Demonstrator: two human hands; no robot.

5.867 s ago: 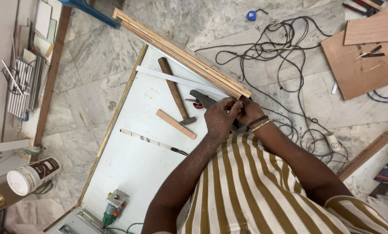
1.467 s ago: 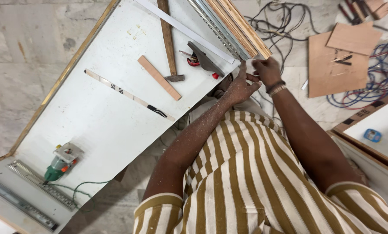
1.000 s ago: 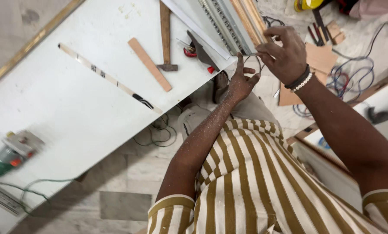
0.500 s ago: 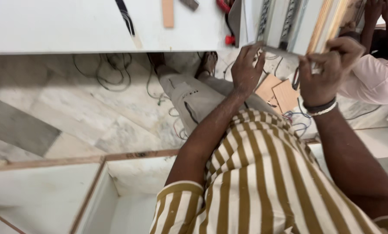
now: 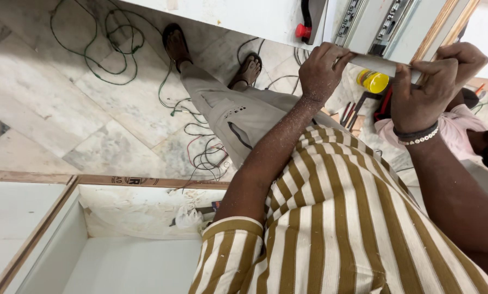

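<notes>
Two hands (image 5: 323, 68) (image 5: 426, 90), two sandalled feet (image 5: 176, 43) (image 5: 249, 68), one yellow tape measure (image 5: 373, 81).

Pale veined marble floor (image 5: 53, 92) carries loose green and dark cables (image 5: 99, 51) in tangled loops, two sandalled feet (image 5: 176, 43), a round yellow container (image 5: 374, 81) beside slim red-handled tools (image 5: 348, 114), and, at lower left, a white wood-edged cabinet box (image 5: 64, 239) lying open.

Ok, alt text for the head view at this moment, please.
Both hands grip the edge of a white panel fitted with metal drawer slides: the left hand and the right hand, which wears a beaded bracelet. Below are a striped shirt, green cables on a marble floor, and a yellow tape roll.
</notes>
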